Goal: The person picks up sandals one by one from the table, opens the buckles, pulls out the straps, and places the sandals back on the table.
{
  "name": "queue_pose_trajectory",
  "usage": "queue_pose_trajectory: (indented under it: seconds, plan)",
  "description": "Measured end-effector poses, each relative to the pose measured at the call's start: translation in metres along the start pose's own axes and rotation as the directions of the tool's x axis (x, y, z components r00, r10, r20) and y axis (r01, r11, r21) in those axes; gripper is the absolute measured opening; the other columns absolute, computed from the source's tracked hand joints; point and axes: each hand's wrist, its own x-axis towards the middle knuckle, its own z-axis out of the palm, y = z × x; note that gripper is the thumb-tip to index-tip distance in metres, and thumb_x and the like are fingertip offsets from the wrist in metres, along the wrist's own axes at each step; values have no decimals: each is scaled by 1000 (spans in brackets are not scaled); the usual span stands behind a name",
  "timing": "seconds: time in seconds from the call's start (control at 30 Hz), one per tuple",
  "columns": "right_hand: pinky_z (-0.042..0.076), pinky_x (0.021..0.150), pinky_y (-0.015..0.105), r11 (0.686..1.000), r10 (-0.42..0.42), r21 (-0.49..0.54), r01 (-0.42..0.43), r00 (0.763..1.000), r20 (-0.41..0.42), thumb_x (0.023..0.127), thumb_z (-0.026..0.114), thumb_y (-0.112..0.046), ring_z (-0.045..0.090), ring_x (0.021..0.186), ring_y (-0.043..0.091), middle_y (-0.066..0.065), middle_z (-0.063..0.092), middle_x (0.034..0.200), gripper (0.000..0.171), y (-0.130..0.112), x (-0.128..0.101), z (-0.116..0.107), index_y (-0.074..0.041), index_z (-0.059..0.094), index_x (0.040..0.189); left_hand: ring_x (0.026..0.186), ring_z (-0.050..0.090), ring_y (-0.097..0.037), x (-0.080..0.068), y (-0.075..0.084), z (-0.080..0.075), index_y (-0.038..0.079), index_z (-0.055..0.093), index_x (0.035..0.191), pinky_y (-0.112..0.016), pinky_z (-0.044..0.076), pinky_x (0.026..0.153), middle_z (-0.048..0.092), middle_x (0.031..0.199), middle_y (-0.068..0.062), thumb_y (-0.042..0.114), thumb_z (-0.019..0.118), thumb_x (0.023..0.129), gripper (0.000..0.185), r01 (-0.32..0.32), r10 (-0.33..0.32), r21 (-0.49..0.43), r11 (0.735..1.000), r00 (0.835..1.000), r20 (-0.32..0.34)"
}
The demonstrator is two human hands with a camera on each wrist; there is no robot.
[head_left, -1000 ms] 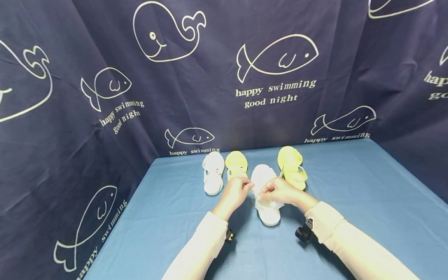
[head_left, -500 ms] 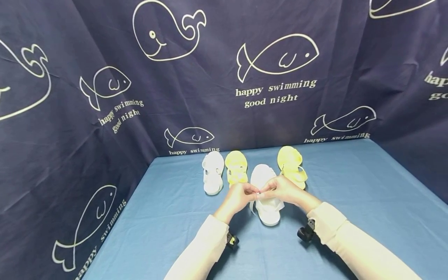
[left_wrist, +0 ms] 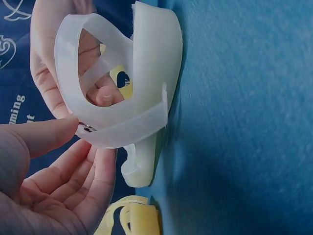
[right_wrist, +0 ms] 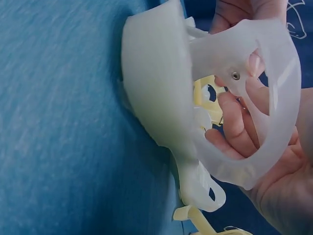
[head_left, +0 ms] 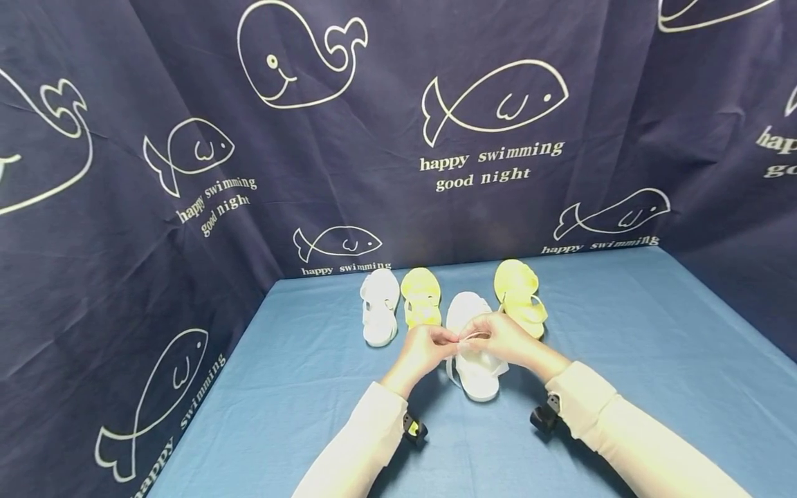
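Observation:
A white sandal (head_left: 476, 370) lies on the blue cloth (head_left: 623, 332) in the middle, toe pointing away. Both hands meet over its strap (head_left: 471, 337). My left hand (head_left: 450, 339) pinches one strap end between thumb and fingers; in the left wrist view the thumb (left_wrist: 44, 134) presses beside a small metal stud (left_wrist: 88, 129). My right hand (head_left: 478, 337) holds the other part of the strap (right_wrist: 274, 122), with its fingers (right_wrist: 234, 117) curled inside the loop near a stud (right_wrist: 235, 76). The sole (left_wrist: 156, 63) rests on the cloth.
Another white sandal (head_left: 380, 308) and a yellow sandal (head_left: 420, 297) lie side by side at the back left of the held one. A second yellow sandal (head_left: 519, 294) lies to its back right. Dark blue curtains (head_left: 187, 173) with fish prints enclose the table on three sides.
The two hands have drawn together over the white sandal, bringing the strap ends closer and lifting the strap. The other sandals have not moved.

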Motion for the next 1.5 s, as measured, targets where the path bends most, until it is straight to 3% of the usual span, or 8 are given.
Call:
queue_pose_trajectory:
  seconds: [0.13,0.33,0.57,0.77,0.87,1.03,1.27,1.5]
  plan:
    - [54,69,21,999,-46,-9,46,999,2,87,71,-10,67,78,13,9,74,88,11,-1,-2,0,-1,69,93,61,64,-3,-1,-1,0,3,76,84,-16,52,57,75,77,-8,14,79,79,13,39,-40,-55,998,999,-15]
    - [50,66,22,984,-101,-153,92,994,-49,81,76,-13,59,73,4,-1,72,79,4,0,-3,-2,-10,75,80,60,65,-6,-1,-3,2,1,75,86,-25,58,62,74,78,-12,10,78,79,12,104,-104,-181,978,994,8]
    - [46,79,33,940,-204,-298,163,973,-111,74,82,-11,57,83,16,-7,65,74,5,-3,-1,-2,-14,78,76,71,71,-18,-1,-8,2,-5,73,94,-30,60,70,74,86,-19,7,76,80,18,164,-164,-313,935,986,26]
    - [47,78,33,934,-238,-302,193,964,-119,72,82,-7,59,77,14,-7,66,72,8,-1,1,-1,-13,78,75,73,71,-15,0,-9,-1,-4,73,96,-30,59,73,74,90,-17,9,75,81,20,197,-188,-346,917,980,60]
    - [47,66,26,945,-222,-271,184,968,-116,72,81,-4,57,72,12,-5,66,72,9,-1,0,-2,-11,77,75,73,70,-13,0,-11,-1,-5,72,96,-29,60,75,74,92,-16,8,75,81,20,209,-195,-376,903,978,76]
    - [37,55,19,958,-170,-254,132,977,-132,73,80,-2,45,63,6,-5,64,69,8,-1,-4,-5,-9,78,77,77,71,-15,-1,-13,-1,-6,72,98,-31,59,79,74,94,-15,6,73,82,20,241,-223,-411,879,971,91]
    - [37,52,19,968,-113,-239,77,983,-143,76,79,-4,43,59,2,-2,68,72,7,2,-9,-9,-7,78,82,74,70,-14,-3,-10,-3,-6,72,98,-31,59,79,74,92,-15,5,73,82,19,253,-240,-398,882,967,84]
    - [48,59,19,974,-69,-222,45,992,-103,82,75,-12,54,68,-1,2,74,82,7,4,-10,-12,-6,78,86,73,70,-15,-4,-8,-1,-7,71,97,-31,60,76,74,90,-17,3,72,82,19,238,-235,-389,890,970,56]
